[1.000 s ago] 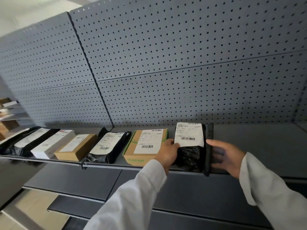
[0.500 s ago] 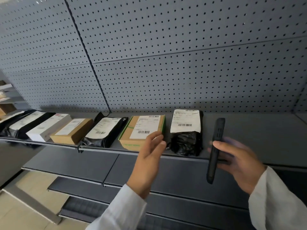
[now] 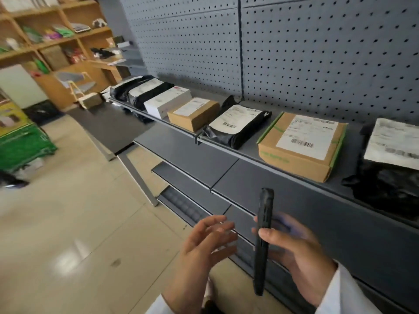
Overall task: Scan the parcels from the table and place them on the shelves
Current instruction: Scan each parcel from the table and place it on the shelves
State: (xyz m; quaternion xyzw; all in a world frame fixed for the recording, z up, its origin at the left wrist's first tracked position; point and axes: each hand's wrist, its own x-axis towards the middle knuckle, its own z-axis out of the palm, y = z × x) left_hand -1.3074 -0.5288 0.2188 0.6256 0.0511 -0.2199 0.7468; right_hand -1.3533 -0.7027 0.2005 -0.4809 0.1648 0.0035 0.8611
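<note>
1. The grey shelf (image 3: 247, 152) held a row of labelled parcels (image 3: 301, 143), boxes and black bags side by side.
2. The right hand (image 3: 301, 261) gripped a black scanner (image 3: 263, 243) edge-on; the left hand (image 3: 201, 243) hung with fingers spread, holding nothing.

Black bag parcels (image 3: 238, 128): four. Boxes (image 3: 301, 143): three. Scanner (image 3: 263, 241): one.
</note>
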